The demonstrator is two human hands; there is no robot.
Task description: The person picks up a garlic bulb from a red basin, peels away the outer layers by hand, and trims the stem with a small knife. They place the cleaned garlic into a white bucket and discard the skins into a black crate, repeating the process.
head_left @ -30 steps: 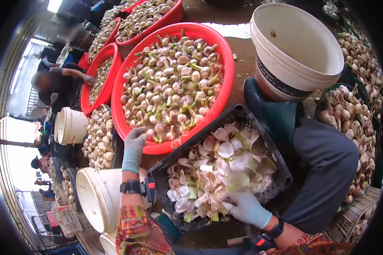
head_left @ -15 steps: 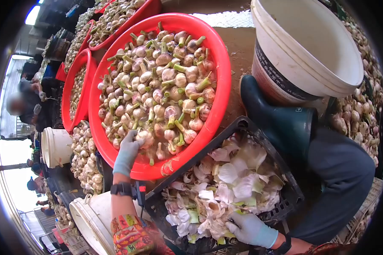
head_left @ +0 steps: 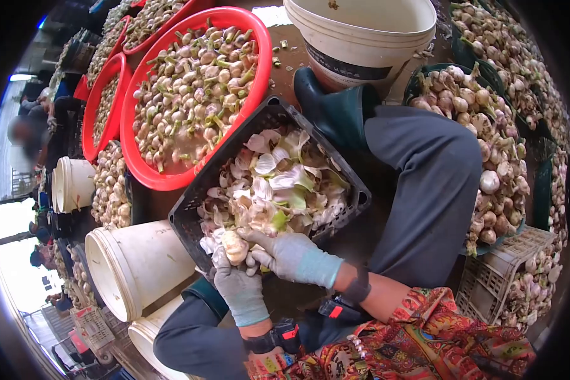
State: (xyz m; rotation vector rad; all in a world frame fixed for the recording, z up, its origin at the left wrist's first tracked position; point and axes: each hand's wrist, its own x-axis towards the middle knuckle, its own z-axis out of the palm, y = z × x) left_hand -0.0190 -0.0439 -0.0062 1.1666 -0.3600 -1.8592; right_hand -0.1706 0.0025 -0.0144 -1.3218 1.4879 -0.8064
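My left hand (head_left: 237, 285), in a grey glove with a pale blue cuff, grips a pale garlic bulb (head_left: 235, 247) from below. From the right, my right hand (head_left: 296, 256), gloved alike, has its fingers bent against the same bulb. Its thumb and fingertips are partly hidden. Both hands are over the near edge of a black plastic crate (head_left: 354, 183), which holds papery white and purple garlic skins (head_left: 285, 180). Beyond the crate, a red tub (head_left: 264, 69) holds many garlic bulbs with short green stems, lying in water.
A large white bucket (head_left: 367, 38) stands beyond my rubber boot (head_left: 329, 104). On the right, garlic (head_left: 487, 158) fills a green basket, beside a pale plastic crate (head_left: 481, 288). Another white bucket (head_left: 142, 263) lies tilted at left. A person (head_left: 31, 139) sits at far left.
My left hand has left the red tub and now holds a garlic bulb near me. My right hand has risen from the skins to meet it. The view has shifted right.
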